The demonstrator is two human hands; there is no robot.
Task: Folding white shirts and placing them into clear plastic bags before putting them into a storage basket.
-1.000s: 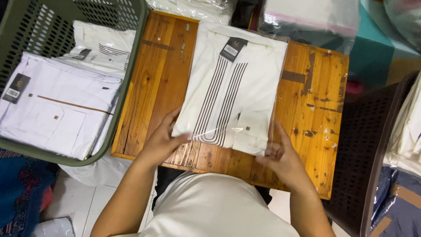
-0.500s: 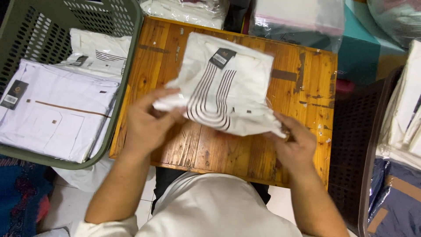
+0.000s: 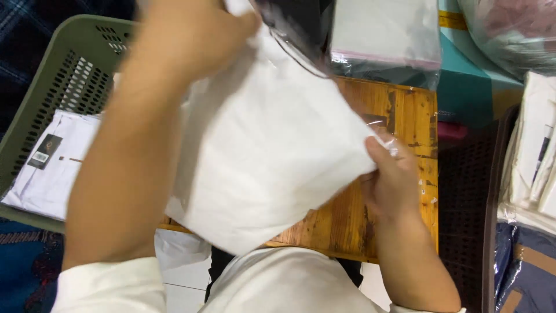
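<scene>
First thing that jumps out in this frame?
The big white folded garment in a clear bag fills the middle, lifted above the wooden table. The left hand grips its top edge close to the camera, and the right hand pinches its right edge. At far left a green basket holds another packed white shirt.

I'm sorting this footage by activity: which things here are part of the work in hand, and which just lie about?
In hand:
- bagged white shirt, lifted off the wooden table
- left hand at its top
- right hand at its right edge

Lying about:
- green basket with a folded shirt
- flat clear bags
- stacked garments
</scene>
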